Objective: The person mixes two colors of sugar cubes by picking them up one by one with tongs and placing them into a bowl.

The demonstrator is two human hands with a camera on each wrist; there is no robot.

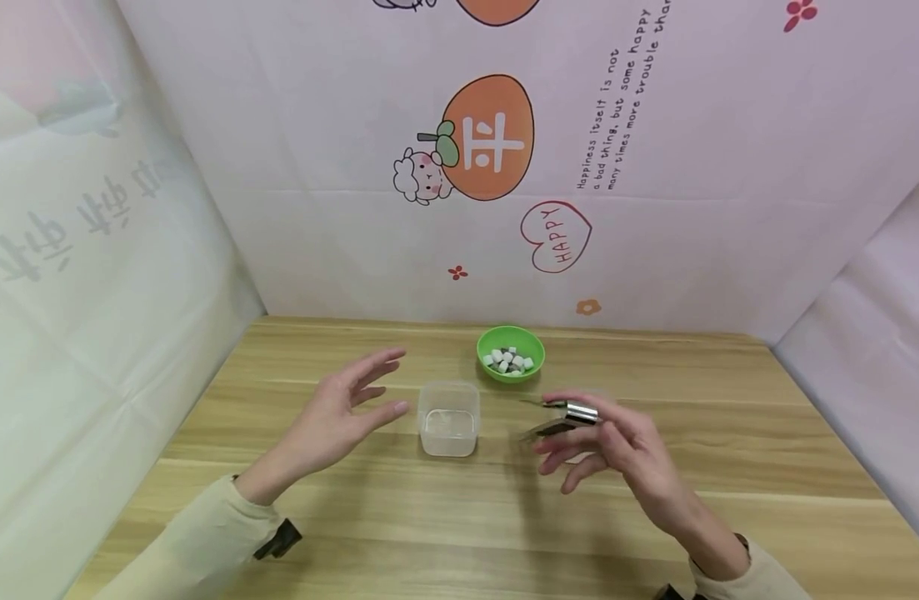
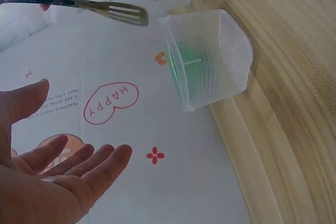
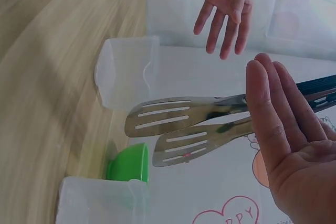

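Note:
My right hand (image 1: 639,462) holds metal tongs (image 1: 581,413) between thumb and fingers, their ends pointing left over the table. In the right wrist view the slotted tips (image 3: 181,145) stand apart with nothing between them. My left hand (image 1: 327,421) hovers with extended fingers just left of a clear plastic container (image 1: 449,443), not touching it. That container looks empty. Behind it, to the right, a green bowl (image 1: 492,340) holds several white cubes (image 1: 507,358) and some darker pieces.
The right wrist view shows another clear container (image 3: 94,203) beside the green bowl; in the head view my right hand and the tongs mostly hide that spot. A wood-grain table (image 1: 429,533) lies beneath. Printed white cloth (image 1: 339,250) hangs behind it and on both sides.

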